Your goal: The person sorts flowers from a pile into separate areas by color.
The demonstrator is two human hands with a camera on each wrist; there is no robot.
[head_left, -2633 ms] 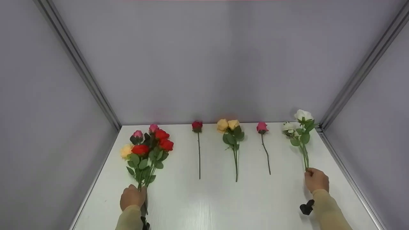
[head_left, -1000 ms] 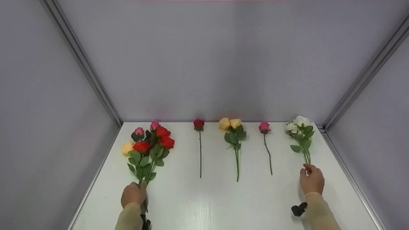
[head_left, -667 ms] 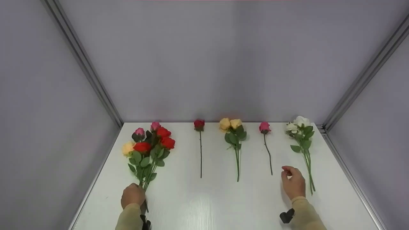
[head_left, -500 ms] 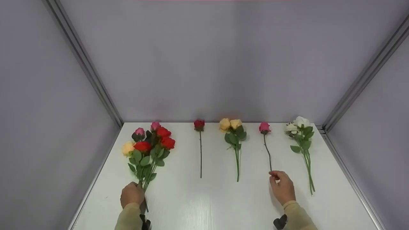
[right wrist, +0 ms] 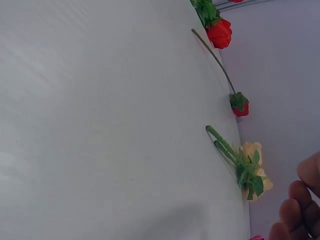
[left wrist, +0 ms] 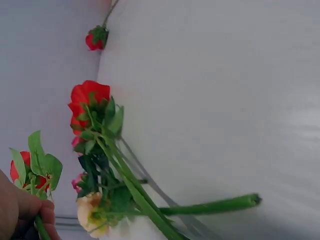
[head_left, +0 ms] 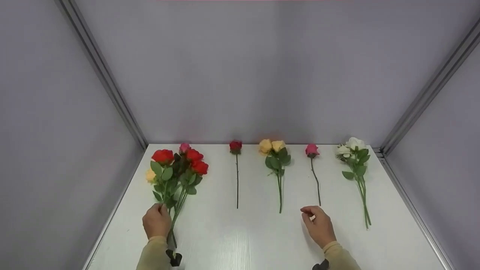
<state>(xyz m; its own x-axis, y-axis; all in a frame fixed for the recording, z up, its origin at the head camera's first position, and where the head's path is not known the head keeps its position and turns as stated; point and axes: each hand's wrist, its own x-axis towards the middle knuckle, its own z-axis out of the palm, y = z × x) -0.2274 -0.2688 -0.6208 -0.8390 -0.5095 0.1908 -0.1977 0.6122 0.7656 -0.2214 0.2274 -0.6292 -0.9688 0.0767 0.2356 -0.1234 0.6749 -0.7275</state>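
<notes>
My left hand (head_left: 156, 220) pinches the stem of a red rose (head_left: 162, 156), raised above the pile at the left of the table. In the left wrist view that red rose (left wrist: 21, 170) shows at the lower left with its leaves. Under it lie more red roses (head_left: 199, 167), a yellow rose (head_left: 150, 175) and a pink rose (head_left: 184, 147), stems crossing. My right hand (head_left: 319, 227) hovers below the stem end of a single pink rose (head_left: 312, 150). Its fingers are loosely bent and hold nothing.
Along the back edge of the white table (head_left: 240, 232) lie a dark red rose (head_left: 235, 146), a pair of yellow roses (head_left: 272, 147) and white roses (head_left: 355, 143) at the right. Grey panels (head_left: 232, 75) enclose the table at the back and sides.
My right hand let go of the white roses, moved left to the single pink rose's stem end, then away from it. My left hand has lifted a red rose off the pile.
</notes>
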